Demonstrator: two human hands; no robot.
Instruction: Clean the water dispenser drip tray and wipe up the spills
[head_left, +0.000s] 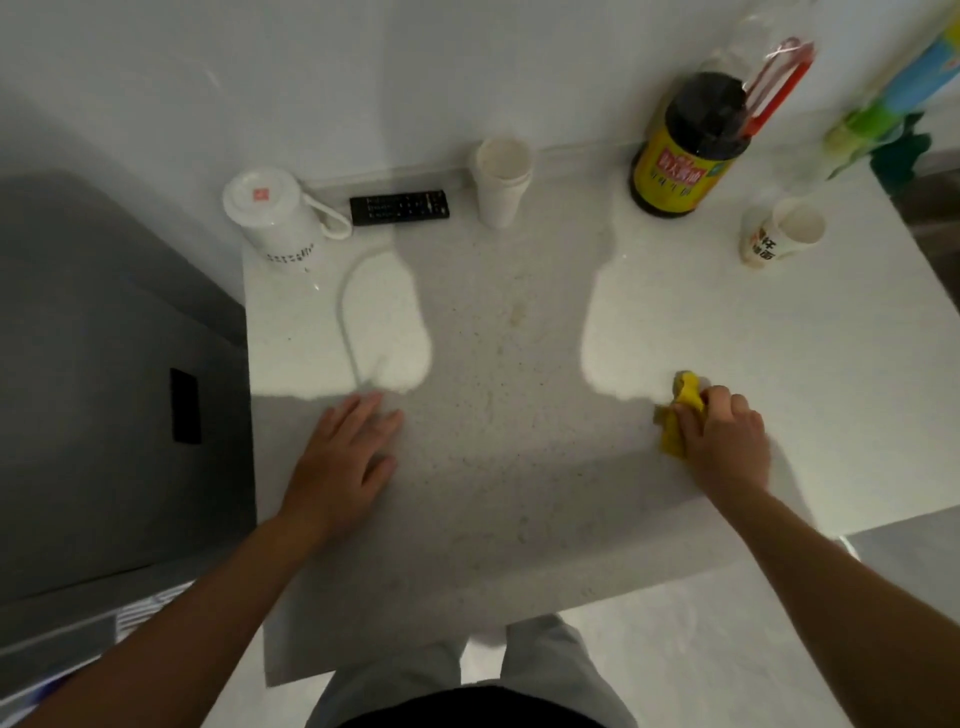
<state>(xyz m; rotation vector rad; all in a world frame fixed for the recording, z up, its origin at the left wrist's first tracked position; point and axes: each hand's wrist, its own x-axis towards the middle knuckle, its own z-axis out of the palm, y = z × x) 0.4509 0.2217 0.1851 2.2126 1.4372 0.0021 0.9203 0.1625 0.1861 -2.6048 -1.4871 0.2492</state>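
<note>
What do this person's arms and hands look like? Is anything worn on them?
Both arms are bare to the picture's edge; no sleeves show. The left hand and right hand wear no gloves, and no watch, ring or bracelet is visible.

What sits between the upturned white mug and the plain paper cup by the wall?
A black remote control lies flat on the counter between the mug and the cup, in the head view.

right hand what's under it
A bunched yellow cloth, gripped by the right hand against the countertop. Whether a spill lies beneath them is hidden.
</note>
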